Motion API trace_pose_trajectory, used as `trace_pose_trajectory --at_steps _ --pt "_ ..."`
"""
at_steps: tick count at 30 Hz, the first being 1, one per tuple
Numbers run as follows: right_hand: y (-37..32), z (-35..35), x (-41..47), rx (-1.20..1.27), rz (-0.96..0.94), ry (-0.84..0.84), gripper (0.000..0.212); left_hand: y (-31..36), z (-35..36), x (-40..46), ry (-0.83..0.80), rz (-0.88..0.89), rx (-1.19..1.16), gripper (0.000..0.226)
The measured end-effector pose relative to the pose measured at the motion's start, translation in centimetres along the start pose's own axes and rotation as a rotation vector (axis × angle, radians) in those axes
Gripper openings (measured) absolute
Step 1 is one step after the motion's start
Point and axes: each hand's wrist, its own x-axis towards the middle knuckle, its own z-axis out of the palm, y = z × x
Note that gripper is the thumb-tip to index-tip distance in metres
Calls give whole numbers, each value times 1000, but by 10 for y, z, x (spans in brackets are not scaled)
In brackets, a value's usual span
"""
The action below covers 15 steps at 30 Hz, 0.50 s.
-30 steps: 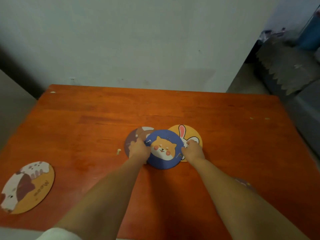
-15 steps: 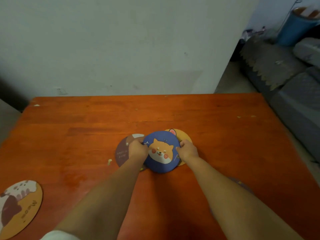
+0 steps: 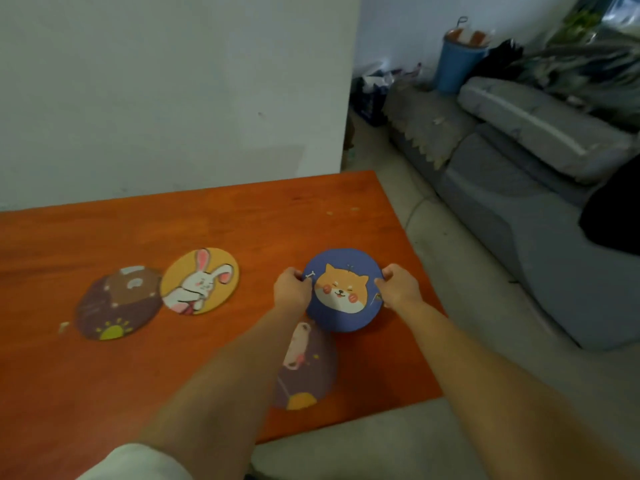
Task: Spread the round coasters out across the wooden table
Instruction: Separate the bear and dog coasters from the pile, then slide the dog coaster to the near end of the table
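A blue round coaster with an orange dog face (image 3: 343,289) is at the right end of the wooden table (image 3: 207,223), tilted. My left hand (image 3: 291,289) grips its left rim and my right hand (image 3: 400,285) grips its right rim. Its near edge overlaps a brown coaster with a pale animal (image 3: 308,368), half hidden by my left forearm. To the left lie a yellow rabbit coaster (image 3: 200,280) and a brown bear coaster (image 3: 117,303), edges touching.
The table's right edge runs just past my right hand, with grey floor beyond. A grey sofa (image 3: 519,168) stands to the right, a blue bin (image 3: 457,62) behind it. A white wall backs the table. A small crumb (image 3: 63,327) lies at the left.
Both hands have carried the blue dog coaster rightward off the stack. The rabbit and bear coasters are now uncovered at the left, and the view has swung right.
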Motion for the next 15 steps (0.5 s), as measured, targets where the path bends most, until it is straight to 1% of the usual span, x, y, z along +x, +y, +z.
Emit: trace_pose_trajectory --at_steps 3,4,7,9,11,15 --pt "45 -47 10 17 -1 4 9 22 57 -25 -23 -14 -9 26" --pt "58 -61 16 19 6 8 10 30 74 -31 -29 -21 -13 23" --pt "83 -89 30 20 15 16 17 51 105 -38 -65 -13 15 25" --pt "99 -114 51 25 14 12 11 73 131 -33 -51 -9 -8 31" --pt "103 -122 67 24 8 2 12 85 139 -23 -46 -25 -25 38" --pt "101 -152 118 40 -23 -12 28 127 169 10 -9 -39 -52 39"
